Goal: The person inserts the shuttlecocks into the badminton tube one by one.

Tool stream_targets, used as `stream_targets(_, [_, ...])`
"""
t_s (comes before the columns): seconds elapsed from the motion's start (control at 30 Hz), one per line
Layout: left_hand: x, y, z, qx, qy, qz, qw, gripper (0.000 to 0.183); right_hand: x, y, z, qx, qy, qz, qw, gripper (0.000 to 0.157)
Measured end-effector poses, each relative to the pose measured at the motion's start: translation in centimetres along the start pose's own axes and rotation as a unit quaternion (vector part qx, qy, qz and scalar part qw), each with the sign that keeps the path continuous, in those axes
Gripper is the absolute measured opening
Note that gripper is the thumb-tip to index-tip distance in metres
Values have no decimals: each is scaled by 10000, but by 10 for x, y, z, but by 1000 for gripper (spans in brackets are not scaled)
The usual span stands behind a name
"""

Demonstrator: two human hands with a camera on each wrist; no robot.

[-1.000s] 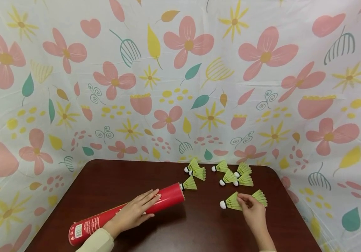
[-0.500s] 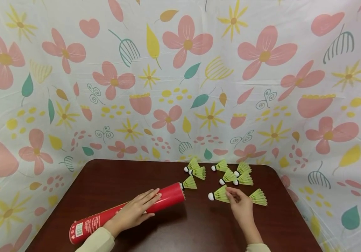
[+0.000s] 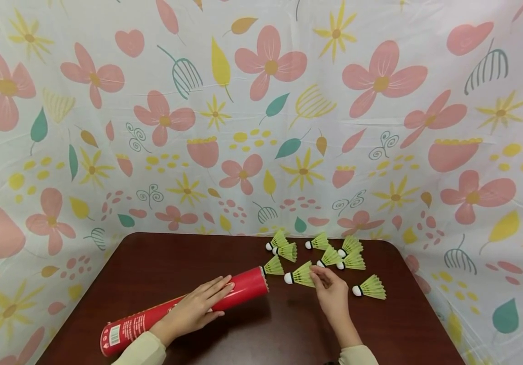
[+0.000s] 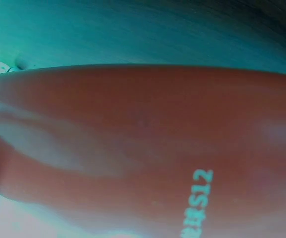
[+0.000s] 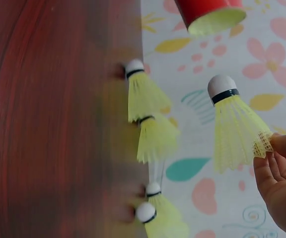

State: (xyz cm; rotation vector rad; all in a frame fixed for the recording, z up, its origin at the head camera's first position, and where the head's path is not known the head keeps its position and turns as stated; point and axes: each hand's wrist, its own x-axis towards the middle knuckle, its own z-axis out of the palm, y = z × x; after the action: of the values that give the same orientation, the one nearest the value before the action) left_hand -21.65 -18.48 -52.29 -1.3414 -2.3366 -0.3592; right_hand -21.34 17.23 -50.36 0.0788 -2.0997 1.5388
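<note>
My left hand (image 3: pixel 195 306) lies across a red shuttlecock tube (image 3: pixel 245 285), fingers stretched over its top and thumb along the near side. The tube slants across the table, mouth to the right. Its printed red wall (image 4: pixel 143 124) fills much of the left wrist view. Thumb and fingertips of my right hand (image 3: pixel 332 296) pinch a yellow shuttlecock (image 3: pixel 300 276) by the skirt's edge. Its white cork end points left, a short way right of the tube's mouth. In the right wrist view, the pinched shuttlecock (image 5: pixel 235 129) is apart from the tube's pale opening (image 5: pixel 217 21).
Another shuttlecock (image 3: pixel 371 288) lies right of my right hand on the dark brown table (image 3: pixel 270 334). Several more, including a shuttlecock (image 3: pixel 318 242), lie loose toward the back edge. One shuttlecock (image 3: pixel 272 265) sits just beyond the tube's mouth. A flowered cloth (image 3: pixel 243 126) hangs behind.
My right hand has moved left with the pinched shuttlecock, nearer the tube's mouth and away from the shuttlecock lying on the right. Left hand and tube stay about where they were.
</note>
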Motion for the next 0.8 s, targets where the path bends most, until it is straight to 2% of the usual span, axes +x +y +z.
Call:
stream_targets(0.33, [3,2,2,96,66,75,9999,71,-10,-45,22,441,-244,-443,9977,15])
stream_targets(0.53, [3,3,1,46,-39,-11,10000,74,-16,-50,36,564,-448,-583,9957,15])
stream_targets(0.8, [2,4,3,-3,-31,27,10000,78,-21,-50,51,722,-460,-725,9937,19])
